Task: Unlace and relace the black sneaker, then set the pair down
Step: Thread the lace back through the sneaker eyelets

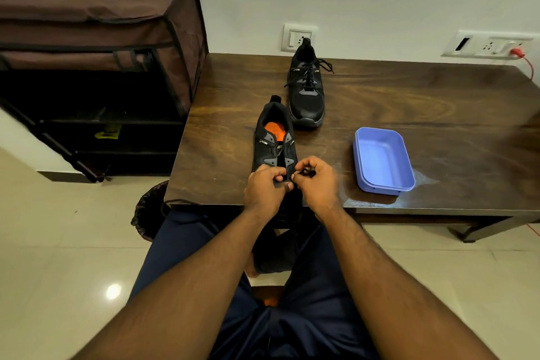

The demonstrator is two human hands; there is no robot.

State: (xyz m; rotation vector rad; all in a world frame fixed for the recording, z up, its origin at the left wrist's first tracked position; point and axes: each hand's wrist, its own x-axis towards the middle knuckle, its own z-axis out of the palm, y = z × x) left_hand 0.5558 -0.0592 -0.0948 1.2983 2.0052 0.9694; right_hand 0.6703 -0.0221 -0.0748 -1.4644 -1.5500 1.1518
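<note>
At the near edge of the table [409, 102], the near sneaker [274, 137] stands with its toe toward the person and its heel pointing away, the orange insole showing in its mouth. Its upper eyelets look unlaced; the lace [306, 171] shows only at the toe end. The left hand [264, 188] sits over the toe, knuckles up, fingers curled down onto the shoe's front, thumb and forefinger pinching at the lowest eyelets. The right hand [317, 181], just beside it and almost touching, has its fingers curled and pinches a loop of lace between thumb and forefinger. Both forearms reach forward from the bottom of the view, converging on the shoe, wrists above the table's near edge.

Farther back and slightly right stands the far sneaker [306, 88], laced, its loose ends lying to both sides. To the right of the near shoe, well apart, a blue tray [382, 161] lies on the table. On the left, beside the table, stands a brown fabric rack [96, 61], its front open. Wall sockets [298, 37] sit behind the far shoe.
</note>
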